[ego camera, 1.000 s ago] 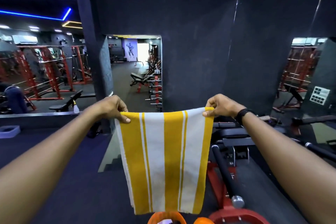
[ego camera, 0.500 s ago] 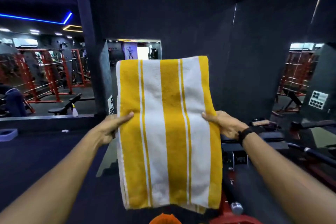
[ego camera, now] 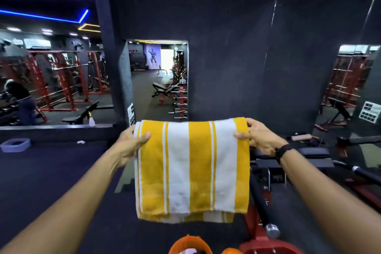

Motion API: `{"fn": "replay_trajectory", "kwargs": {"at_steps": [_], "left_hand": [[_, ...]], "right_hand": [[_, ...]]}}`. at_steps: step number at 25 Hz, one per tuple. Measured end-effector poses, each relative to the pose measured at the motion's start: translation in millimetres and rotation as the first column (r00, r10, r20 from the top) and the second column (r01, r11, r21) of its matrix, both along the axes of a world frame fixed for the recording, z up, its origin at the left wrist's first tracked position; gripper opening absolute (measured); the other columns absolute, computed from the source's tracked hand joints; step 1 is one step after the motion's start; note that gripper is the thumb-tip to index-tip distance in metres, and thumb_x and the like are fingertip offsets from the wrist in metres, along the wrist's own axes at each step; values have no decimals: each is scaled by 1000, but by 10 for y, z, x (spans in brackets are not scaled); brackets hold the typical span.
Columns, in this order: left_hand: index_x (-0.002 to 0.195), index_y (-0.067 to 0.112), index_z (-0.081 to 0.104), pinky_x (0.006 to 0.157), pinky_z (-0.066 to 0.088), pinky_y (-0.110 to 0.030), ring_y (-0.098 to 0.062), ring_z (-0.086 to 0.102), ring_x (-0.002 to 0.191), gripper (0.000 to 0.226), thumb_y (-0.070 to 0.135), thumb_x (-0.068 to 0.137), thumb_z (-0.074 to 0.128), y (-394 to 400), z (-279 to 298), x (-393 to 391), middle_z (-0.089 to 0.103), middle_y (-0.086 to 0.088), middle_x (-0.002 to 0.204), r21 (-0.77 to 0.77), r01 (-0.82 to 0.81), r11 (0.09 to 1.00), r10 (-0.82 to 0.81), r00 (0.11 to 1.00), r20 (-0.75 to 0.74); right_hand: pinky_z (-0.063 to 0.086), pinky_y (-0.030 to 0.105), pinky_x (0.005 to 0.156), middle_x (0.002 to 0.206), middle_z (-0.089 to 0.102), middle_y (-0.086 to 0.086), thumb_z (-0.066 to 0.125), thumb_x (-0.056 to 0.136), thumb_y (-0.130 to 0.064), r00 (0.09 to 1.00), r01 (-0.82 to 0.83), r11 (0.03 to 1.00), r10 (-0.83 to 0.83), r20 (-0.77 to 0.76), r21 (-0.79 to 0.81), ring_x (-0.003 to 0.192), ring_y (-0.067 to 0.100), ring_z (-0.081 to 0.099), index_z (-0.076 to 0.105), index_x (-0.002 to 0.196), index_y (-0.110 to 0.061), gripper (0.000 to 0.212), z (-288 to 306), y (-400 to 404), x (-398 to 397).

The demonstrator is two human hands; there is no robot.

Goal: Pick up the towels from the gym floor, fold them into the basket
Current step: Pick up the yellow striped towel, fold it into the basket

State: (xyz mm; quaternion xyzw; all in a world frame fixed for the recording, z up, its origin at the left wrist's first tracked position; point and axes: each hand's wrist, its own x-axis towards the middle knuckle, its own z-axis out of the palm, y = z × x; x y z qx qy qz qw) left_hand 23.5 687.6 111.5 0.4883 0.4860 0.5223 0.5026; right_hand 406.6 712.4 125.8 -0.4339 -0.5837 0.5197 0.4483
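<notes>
The soft, light yellow-and-white striped towel (ego camera: 191, 169) hangs folded at 12 o'clock, each top corner pinched by the left hand (ego camera: 132, 144) and right hand (ego camera: 259, 140), above what may be the orange basket (ego camera: 189, 244) at 6 o'clock.

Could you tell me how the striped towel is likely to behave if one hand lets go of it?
The towel hangs doubled over, so it is probably floppy and would droop from the left hand or right hand. It looks light.

Spray bottle (ego camera: 91, 120) by a black bench (ego camera: 82, 114); lavender tub (ego camera: 15, 145) left.
</notes>
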Motion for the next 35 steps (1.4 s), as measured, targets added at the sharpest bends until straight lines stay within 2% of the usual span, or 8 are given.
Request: {"fn": "replay_trajectory", "kwargs": {"at_steps": [5,9,12,17,21,25,30,35], "left_hand": [[144,18,25,65,59,-30,-22,68,85,102,-10,63,80,45,184,45,66,-19,105,124,-39,992,51,994,-96],[102,12,71,78,57,-35,-28,67,95,41,2,64,85,135,316,-60,71,-14,100,246,-69,967,188,844,-503],[80,24,72,79,55,-34,-23,65,88,20,23,66,86,187,405,-159,71,-7,88,301,31,953,202,677,-708],[98,6,61,74,57,-27,-20,69,88,62,43,56,88,-4,612,-329,70,-7,93,140,329,934,-273,908,-318],[96,1,67,75,59,-35,-25,71,83,57,44,63,85,62,623,-155,74,-12,92,42,110,993,-80,892,-446],[61,17,47,43,39,-18,-12,50,43,32,20,80,73,56,745,259,51,-3,54,-13,-31,999,23,915,-403],[56,15,51,48,41,-19,-9,42,43,28,10,78,67,-4,856,749,45,2,44,-110,115,987,-148,914,-378],[75,10,62,50,54,-25,-12,62,53,13,18,85,65,-87,878,1024,64,-3,60,-159,206,966,-245,923,-297]], "right_hand": [[60,38,65,108,67,18,79,70,3,959,255,963,-241,-147,85,89,28,69,40,133,-22,78,191,2,-75],[60,43,75,97,70,11,82,72,-6,923,182,931,-272,270,317,88,26,68,67,109,-12,40,191,74,-39],[58,48,77,87,70,9,81,75,-18,891,136,929,-267,368,344,80,23,66,70,86,-14,16,199,66,-20],[57,34,72,92,68,10,67,83,-15,986,-150,983,141,87,103,83,22,67,59,91,-10,12,454,-118,68],[49,37,67,76,62,5,79,77,-23,902,219,950,-284,324,223,75,22,59,58,75,-14,23,440,104,-148],[34,29,54,60,45,0,79,70,-26,763,445,785,-584,277,430,62,17,45,46,59,-16,36,493,114,-476],[36,25,52,64,54,-3,75,69,-25,748,407,730,-611,259,549,68,16,52,57,68,-10,23,637,-169,-949],[44,18,55,70,66,-6,78,69,-32,812,267,752,-512,279,602,70,11,60,64,76,-16,22,681,-414,-1248]]}}
